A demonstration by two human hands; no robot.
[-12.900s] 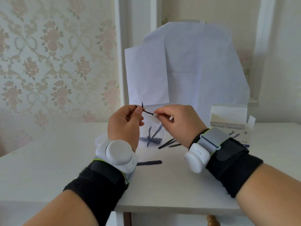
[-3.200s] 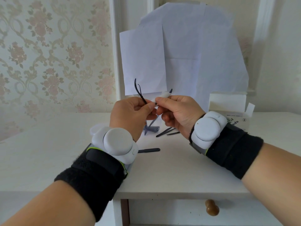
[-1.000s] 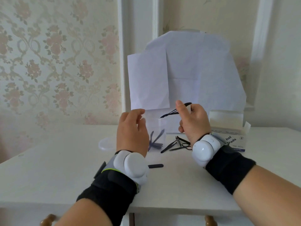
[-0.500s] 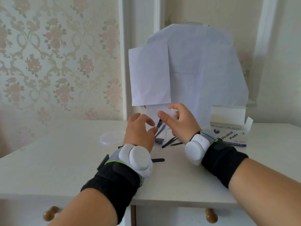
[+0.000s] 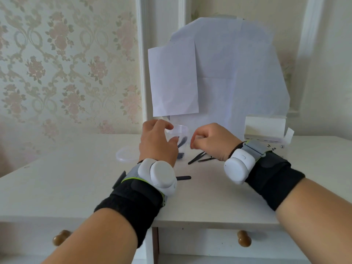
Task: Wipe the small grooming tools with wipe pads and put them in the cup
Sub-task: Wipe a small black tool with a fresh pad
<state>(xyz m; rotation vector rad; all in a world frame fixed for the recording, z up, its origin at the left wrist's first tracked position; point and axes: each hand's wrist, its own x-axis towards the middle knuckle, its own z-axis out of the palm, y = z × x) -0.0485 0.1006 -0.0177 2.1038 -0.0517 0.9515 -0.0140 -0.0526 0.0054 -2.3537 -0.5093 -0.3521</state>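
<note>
Lid (image 5: 124,156) lies at 9 o'clock of the cup (image 5: 179,139), which the left hand (image 5: 157,144) grips with curled fingers; dark tools stand inside. Right hand (image 5: 213,141), at 3 o'clock, is curled, its contents hidden. Next likely: pick 1 of 3 tools (image 5: 196,160) lying loose.

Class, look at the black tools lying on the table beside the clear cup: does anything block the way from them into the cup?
Nothing visible does. The tweezers lie just right of the cup, whose top is open; its lid lies off to the left. The left hand holds the cup's near side.
</note>
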